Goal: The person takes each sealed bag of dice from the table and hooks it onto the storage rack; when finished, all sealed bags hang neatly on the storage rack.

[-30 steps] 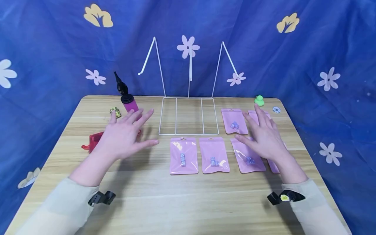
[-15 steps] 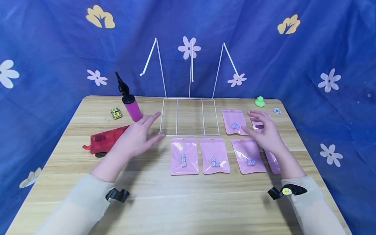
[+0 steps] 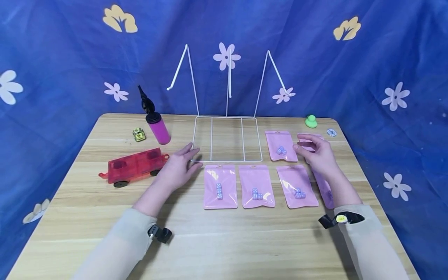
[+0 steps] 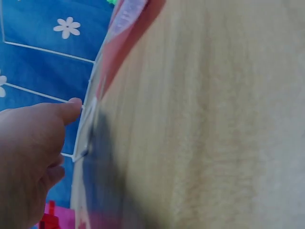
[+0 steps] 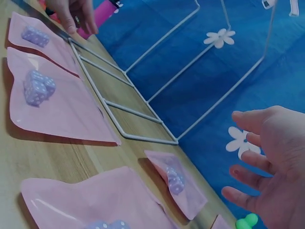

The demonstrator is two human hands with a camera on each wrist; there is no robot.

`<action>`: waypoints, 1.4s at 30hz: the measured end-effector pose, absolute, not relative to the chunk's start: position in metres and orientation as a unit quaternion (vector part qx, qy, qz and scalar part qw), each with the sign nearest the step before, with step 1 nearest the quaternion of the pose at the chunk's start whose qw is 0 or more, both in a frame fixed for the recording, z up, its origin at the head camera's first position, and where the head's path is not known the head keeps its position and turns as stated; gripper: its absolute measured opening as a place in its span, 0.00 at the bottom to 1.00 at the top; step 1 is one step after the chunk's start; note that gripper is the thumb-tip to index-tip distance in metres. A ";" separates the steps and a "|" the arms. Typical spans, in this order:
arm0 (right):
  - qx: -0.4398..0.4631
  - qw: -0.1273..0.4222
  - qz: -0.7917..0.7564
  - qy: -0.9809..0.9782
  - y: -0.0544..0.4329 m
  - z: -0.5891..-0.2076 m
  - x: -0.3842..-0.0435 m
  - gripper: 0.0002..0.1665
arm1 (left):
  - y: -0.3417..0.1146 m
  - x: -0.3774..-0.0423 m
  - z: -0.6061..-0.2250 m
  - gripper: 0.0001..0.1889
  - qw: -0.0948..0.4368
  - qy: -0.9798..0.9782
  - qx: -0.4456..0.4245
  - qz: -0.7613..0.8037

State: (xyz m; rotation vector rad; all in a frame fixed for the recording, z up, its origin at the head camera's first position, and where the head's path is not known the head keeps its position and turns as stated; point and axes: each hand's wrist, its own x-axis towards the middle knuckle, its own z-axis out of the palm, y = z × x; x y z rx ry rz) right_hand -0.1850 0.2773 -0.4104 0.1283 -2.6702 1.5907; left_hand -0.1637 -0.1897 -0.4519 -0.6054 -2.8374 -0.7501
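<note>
Hovering at the left front corner of the white wire rack [image 3: 226, 161], the left hand [image 3: 176, 170] has its fingers loosely spread; whether a fingertip touches the wire cannot be told. The rack stands at the centre of the frame, with its flat base on the wooden worktop [image 3: 224, 249] and three uprights, each carrying a forward-slanting arm, against the blue cloth [image 3: 308, 23].

The right hand [image 3: 320, 155], right of centre, is above the pink bags [image 3: 220, 175], with its fingers gently bent and its thumb apart. The bags lie flat in two rows. The front row runs from the centre to the right of the frame; the back row lies to the right of the rack. The right hand partly covers the rightmost bag of each row. Dice [image 3: 219, 191] show through the leftmost front bag in a straight column; in the bag beside it they form an L.

At the left of the frame are a red trailer [image 3: 134, 165], a small yellow car [image 3: 139, 134] and a purple pump [image 3: 159, 130] with a black nozzle. At the upper right of the worktop are a green duck [image 3: 311, 122] and a round chip [image 3: 331, 132].
</note>
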 end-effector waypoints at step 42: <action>-0.069 -0.077 0.473 -0.875 0.281 -0.466 -0.244 0.42 | -0.186 -0.182 -0.473 0.19 0.066 -0.957 -0.179 -0.218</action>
